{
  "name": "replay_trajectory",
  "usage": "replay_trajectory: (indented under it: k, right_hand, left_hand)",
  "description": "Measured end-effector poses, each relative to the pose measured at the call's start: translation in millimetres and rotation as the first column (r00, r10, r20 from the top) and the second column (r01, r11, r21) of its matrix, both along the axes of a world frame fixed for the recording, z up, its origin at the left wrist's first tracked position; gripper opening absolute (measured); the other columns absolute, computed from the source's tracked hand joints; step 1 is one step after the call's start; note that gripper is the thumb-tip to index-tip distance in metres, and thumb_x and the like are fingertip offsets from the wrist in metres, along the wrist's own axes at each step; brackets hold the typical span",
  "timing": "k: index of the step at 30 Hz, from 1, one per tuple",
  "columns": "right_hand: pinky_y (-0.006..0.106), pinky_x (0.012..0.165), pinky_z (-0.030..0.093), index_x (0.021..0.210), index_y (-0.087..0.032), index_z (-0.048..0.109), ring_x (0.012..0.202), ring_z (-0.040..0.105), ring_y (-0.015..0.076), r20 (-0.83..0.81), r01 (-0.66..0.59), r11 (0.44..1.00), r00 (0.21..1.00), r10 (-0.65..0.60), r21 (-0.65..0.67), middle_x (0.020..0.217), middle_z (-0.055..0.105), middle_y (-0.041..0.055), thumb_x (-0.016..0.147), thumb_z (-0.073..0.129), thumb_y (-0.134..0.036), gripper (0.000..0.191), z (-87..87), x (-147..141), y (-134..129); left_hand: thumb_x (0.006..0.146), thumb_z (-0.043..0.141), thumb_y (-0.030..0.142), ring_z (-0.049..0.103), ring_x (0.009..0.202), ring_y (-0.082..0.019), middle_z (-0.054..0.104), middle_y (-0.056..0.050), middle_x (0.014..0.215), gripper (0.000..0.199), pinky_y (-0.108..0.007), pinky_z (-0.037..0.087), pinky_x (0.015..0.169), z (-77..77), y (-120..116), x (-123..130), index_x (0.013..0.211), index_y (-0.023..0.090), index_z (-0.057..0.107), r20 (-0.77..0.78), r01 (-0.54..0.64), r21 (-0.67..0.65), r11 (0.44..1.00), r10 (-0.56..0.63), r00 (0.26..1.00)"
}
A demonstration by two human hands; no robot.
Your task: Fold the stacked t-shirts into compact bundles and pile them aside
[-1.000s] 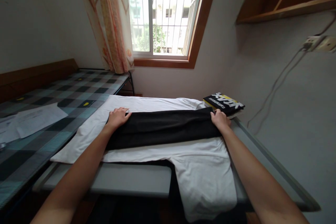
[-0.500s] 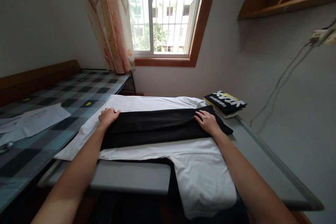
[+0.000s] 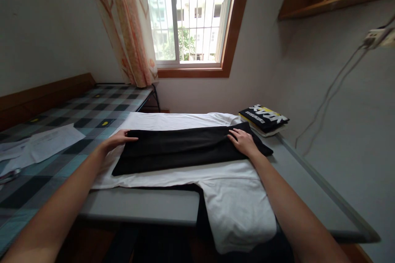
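From where I sit, with the head view on my screen, a black cloth [image 3: 182, 148] lies in a long folded strip across a white garment [image 3: 237, 209], which is spread on a grey desk [image 3: 145, 205]. The strip runs nearly level from left to right, and its right end comes to a slanted point past the white cloth. My left hand [image 3: 119, 139] is at the far left corner of the black strip, one finger stretched over the top; I cannot tell whether it pinches the fabric (the rest of its grip is hidden from me). My right hand [image 3: 243, 141] rests palm down near the other end, fingers spread and grasping nothing, simply touching the cloth. Toward me, a sleeve of the white garment hangs over the near edge of the desk.

Beyond my right hand, near the wall, sits a small stack of folded clothes [image 3: 263, 120], the top one black with white lettering and some yellow. On the left is a bed [image 3: 77, 104] with a checked cover, and loose papers [image 3: 51, 144] lie on it. A window [image 3: 197, 20] faces me, with a flowered curtain [image 3: 131, 28] at its left side.
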State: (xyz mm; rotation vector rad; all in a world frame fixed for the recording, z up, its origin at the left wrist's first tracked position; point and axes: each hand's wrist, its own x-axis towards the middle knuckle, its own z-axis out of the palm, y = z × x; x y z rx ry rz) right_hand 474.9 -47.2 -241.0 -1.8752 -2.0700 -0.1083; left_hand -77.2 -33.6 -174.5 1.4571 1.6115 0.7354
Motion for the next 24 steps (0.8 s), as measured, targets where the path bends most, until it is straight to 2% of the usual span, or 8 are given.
replay_trajectory:
  k: [3,7,9,12,15,17,19,24]
  right_hand:
    - [0.046,0.106,0.037,0.130,-0.021,0.062,0.130,0.048,0.0287,-0.009,-0.010,1.000,1.000,0.010,0.007,0.140,0.056,0.0111,0.097,0.039,-0.047,0.047,-0.5,1,0]
    - [0.046,0.106,0.037,0.129,-0.021,0.063,0.130,0.048,0.0288,-0.017,-0.007,1.000,1.000,0.007,0.006,0.139,0.057,0.0114,0.097,0.040,-0.047,0.047,-1.0,1,1]
    - [0.046,0.106,0.037,0.129,-0.022,0.063,0.130,0.049,0.0288,-0.021,-0.007,1.000,1.000,0.007,0.009,0.139,0.057,0.0110,0.097,0.041,-0.048,0.047,-1.3,1,1]
    - [0.046,0.105,0.037,0.128,-0.023,0.064,0.129,0.049,0.0287,-0.026,-0.010,1.000,1.000,0.010,0.015,0.138,0.058,0.0109,0.097,0.041,-0.049,0.046,-1.9,2,1]
    - [0.045,0.104,0.038,0.128,-0.023,0.064,0.128,0.050,0.0288,-0.028,-0.015,1.000,0.999,0.015,0.020,0.138,0.058,0.0114,0.097,0.041,-0.049,0.047,-2.3,2,1]
    - [0.046,0.105,0.038,0.128,-0.022,0.064,0.129,0.050,0.0289,-0.026,-0.015,1.000,1.000,0.016,0.019,0.138,0.058,0.0116,0.097,0.041,-0.048,0.047,-2.1,2,1]
    - [0.046,0.105,0.038,0.128,-0.022,0.064,0.129,0.050,0.0290,-0.021,-0.014,1.000,1.000,0.014,0.014,0.138,0.058,0.0118,0.096,0.042,-0.048,0.046,-1.6,2,1]
    - [0.047,0.105,0.038,0.128,-0.020,0.063,0.129,0.050,0.0293,-0.017,-0.015,1.000,1.000,0.016,0.010,0.138,0.058,0.0123,0.096,0.043,-0.046,0.046,0.4,0,0]
  left_hand:
    - [0.036,0.091,0.045,0.070,0.089,-0.031,0.076,-0.010,0.093,0.059,-0.035,0.058,0.074,5.0,-9,-1,0.085,0.017,0.074,0.049,0.033,-0.058,0.998,-0.030,0.998]
    - [0.038,0.087,0.055,0.070,0.081,-0.033,0.075,-0.010,0.080,0.058,-0.039,0.058,0.069,2.8,-15,-1,0.077,0.014,0.073,-0.042,-0.016,-0.120,0.993,0.011,0.999]
    - [0.042,0.083,0.061,0.069,0.087,-0.035,0.076,-0.010,0.084,0.062,-0.040,0.057,0.073,0.7,-17,2,0.082,0.014,0.073,-0.102,-0.015,-0.059,0.998,0.009,0.995]
    - [0.058,0.069,0.068,0.064,0.107,-0.036,0.073,-0.013,0.108,0.071,-0.042,0.053,0.091,-3.3,-19,6,0.103,0.013,0.070,-0.265,0.029,0.134,0.991,0.008,0.964]
    - [0.080,0.045,0.062,0.059,0.118,-0.033,0.065,-0.016,0.127,0.071,-0.042,0.044,0.103,-8.6,-24,9,0.126,0.009,0.058,-0.480,0.079,0.241,0.967,0.048,0.876]
    - [0.088,0.032,0.053,0.060,0.118,-0.031,0.063,-0.016,0.129,0.066,-0.040,0.044,0.102,-11.9,-29,11,0.135,0.010,0.049,-0.582,0.084,0.241,0.967,0.075,0.810]
    - [0.092,0.025,0.050,0.063,0.113,-0.032,0.067,-0.016,0.123,0.063,-0.041,0.047,0.096,-14.1,-35,12,0.138,0.012,0.045,-0.667,0.054,0.206,0.977,0.100,0.738]
    - [0.096,0.021,0.052,0.067,0.099,-0.037,0.071,-0.020,0.104,0.059,-0.042,0.050,0.081,-16.6,-49,22,0.130,0.014,0.051,-0.835,-0.039,0.144,0.989,0.143,0.532]
